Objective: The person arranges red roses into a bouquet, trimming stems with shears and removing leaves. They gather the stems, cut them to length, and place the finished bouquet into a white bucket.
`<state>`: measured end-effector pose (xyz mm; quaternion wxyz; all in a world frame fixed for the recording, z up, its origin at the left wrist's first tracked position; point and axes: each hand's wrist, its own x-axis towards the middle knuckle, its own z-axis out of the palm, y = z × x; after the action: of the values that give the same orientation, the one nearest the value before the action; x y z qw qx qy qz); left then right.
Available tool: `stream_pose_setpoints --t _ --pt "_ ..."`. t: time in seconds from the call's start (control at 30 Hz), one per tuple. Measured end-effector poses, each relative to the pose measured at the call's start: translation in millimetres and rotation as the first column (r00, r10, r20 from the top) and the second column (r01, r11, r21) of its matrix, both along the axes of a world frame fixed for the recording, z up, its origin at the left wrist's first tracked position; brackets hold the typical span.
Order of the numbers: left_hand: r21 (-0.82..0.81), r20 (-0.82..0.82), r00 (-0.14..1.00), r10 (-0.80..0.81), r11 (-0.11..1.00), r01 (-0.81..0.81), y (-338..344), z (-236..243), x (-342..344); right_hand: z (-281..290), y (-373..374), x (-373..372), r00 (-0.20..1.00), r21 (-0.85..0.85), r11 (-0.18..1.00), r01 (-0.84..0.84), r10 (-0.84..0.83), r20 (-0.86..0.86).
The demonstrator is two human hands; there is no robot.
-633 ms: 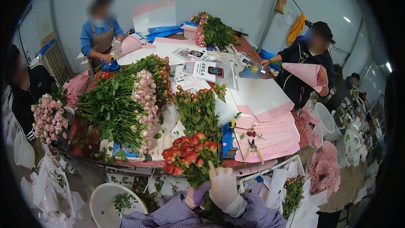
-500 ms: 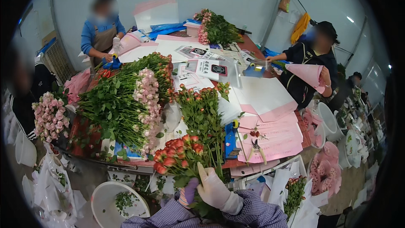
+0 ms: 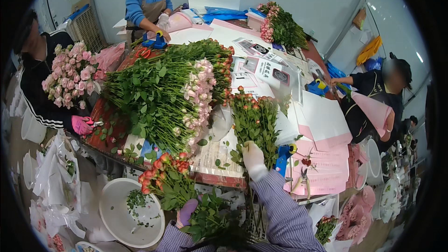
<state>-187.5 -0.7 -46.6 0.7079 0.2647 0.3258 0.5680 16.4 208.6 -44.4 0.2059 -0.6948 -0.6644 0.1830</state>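
Low in the head view, my left hand [image 3: 189, 212], in a purple glove, grips a leafy bunch of orange-red roses [image 3: 165, 172] out in front of the table's edge. My right hand [image 3: 253, 156], in a white glove, is closed on stems in a bunch of rosebuds [image 3: 252, 116] lying on the table. To its right are a blue tape dispenser [image 3: 283, 158], pink printed sheets [image 3: 322, 168] and pruning shears [image 3: 303, 179]. Left of it lies a large pile of pale pink roses [image 3: 198, 88] with long green stems.
Co-workers stand at the left [image 3: 42, 79], back [image 3: 142, 9] and right [image 3: 382, 102] of the red table [image 3: 109, 116]. A white tub [image 3: 116, 219] sits below at left, plastic wrap [image 3: 56, 177] beside it, wrapped pink bouquets [image 3: 354, 214] at lower right.
My right hand left the orange bunch and reached forward to the rosebuds on the table. My left hand and bunch moved left. The view shifted; the left co-worker's pink roses appear higher.
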Motion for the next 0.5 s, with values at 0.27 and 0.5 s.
stream_pose_setpoints --t 0.27,0.5 --pt "-0.149 0.137 0.988 0.065 0.988 -0.044 -2.8 -17.8 -24.0 -42.3 52.5 16.1 0.952 0.021 0.955 0.295 -0.296 0.082" --pt "0.596 -0.339 0.926 0.169 0.8 0.073 30.8 23.5 -20.1 88.5 50.3 58.5 0.924 0.153 0.97 0.187 -0.121 -0.364"
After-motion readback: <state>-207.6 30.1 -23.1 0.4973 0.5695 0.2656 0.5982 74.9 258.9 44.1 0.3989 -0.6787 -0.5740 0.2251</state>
